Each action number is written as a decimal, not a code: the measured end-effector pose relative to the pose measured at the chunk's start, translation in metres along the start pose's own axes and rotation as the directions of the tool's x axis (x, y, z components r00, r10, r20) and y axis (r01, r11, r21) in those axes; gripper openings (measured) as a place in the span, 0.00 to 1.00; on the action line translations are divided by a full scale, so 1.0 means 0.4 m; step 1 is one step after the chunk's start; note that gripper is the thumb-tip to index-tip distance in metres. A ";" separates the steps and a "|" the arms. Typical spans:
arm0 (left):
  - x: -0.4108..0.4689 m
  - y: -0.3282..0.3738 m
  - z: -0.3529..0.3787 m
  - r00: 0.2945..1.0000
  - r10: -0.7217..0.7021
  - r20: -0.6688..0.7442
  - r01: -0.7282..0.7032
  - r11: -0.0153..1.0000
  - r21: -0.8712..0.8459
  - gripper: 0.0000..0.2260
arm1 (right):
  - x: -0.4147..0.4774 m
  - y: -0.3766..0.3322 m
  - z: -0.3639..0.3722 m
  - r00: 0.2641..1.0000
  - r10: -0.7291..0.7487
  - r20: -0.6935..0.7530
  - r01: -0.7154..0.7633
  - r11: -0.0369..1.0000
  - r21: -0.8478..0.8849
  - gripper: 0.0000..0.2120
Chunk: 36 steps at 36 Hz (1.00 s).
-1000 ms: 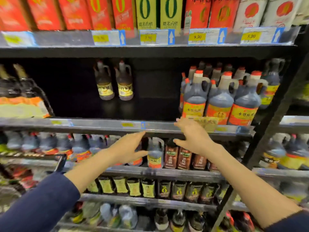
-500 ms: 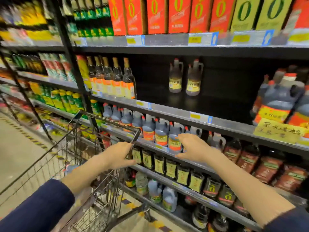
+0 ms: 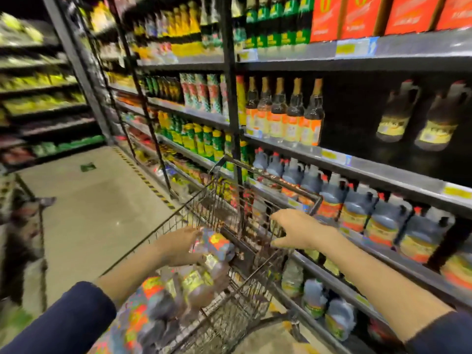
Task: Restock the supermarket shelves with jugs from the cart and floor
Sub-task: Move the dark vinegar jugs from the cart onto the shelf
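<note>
— Over at the cart [image 3: 242, 302], see the left hand [image 3: 178, 247]? It's down inside, laid against a jug [image 3: 213, 247] with an orange label.
— Gripping it?
— Can't tell. It's blurred, and the jug hides the fingers. More jugs [image 3: 178, 290] lie packed beneath it, at the near end of the cart.
— And the right hand [image 3: 298, 228]?
— Fingers spread and loose, holding nothing, over the cart's end nearest the shelves.
— Which shelf?
— The one with the row of grey jugs [image 3: 357, 213], red caps and orange labels, standing upright side by side. One shelf [image 3: 383, 175] up, five tall bottles [image 3: 283, 113] stand at the left, then a dark gap, then two brown jugs [image 3: 398, 113] set well back.
— Sleeves [image 3: 63, 320]?
— Dark blue, pushed up both forearms.
— And the floor [image 3: 89, 213]?
— Pale, with a black-and-yellow striped line [image 3: 153, 185] running along the foot of the shelving.
</note>
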<state>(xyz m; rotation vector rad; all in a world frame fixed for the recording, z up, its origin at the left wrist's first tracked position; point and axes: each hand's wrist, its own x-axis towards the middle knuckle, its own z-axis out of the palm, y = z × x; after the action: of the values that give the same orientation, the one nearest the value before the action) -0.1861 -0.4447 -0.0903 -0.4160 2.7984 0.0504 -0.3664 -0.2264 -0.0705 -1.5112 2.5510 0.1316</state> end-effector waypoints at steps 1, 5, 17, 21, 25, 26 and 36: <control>-0.008 -0.034 0.011 1.000 -0.021 0.006 0.021 1.000 -0.008 0.40 | 0.026 -0.026 0.003 1.000 -0.015 0.004 0.015 1.000 -0.001 0.33; -0.053 -0.154 0.053 0.995 -0.104 0.013 0.104 0.994 -0.031 0.34 | 0.119 -0.124 0.014 0.997 -0.073 0.017 0.073 0.997 0.004 0.35; -0.168 -0.387 0.208 0.944 -0.306 0.126 0.325 0.930 -0.171 0.34 | 0.351 -0.359 0.073 0.962 -0.225 0.152 0.205 0.969 0.138 0.19; -0.176 -0.420 0.254 0.915 -0.359 0.182 0.395 0.886 -0.244 0.38 | 0.416 -0.402 0.099 0.942 -0.267 0.202 0.239 0.959 0.152 0.28; -0.160 -0.449 0.308 0.881 -0.412 0.235 0.468 0.833 -0.296 0.34 | 0.491 -0.428 0.122 0.919 -0.295 0.262 0.257 0.952 0.167 0.24; -0.151 -0.458 0.320 0.871 -0.424 0.248 0.486 0.816 -0.314 0.33 | 0.511 -0.431 0.129 0.910 -0.307 0.279 0.265 0.947 0.179 0.24; -0.069 -0.502 0.414 0.741 -0.547 0.390 0.671 0.573 -0.471 0.37 | 0.731 -0.450 0.211 0.826 -0.442 0.350 0.392 0.896 0.206 0.20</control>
<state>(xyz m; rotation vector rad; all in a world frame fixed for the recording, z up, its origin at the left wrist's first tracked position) -0.0536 -0.6159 -0.2373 -1.4326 2.2105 0.7731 -0.3373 -0.5509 -0.2077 -1.7492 1.8403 0.1862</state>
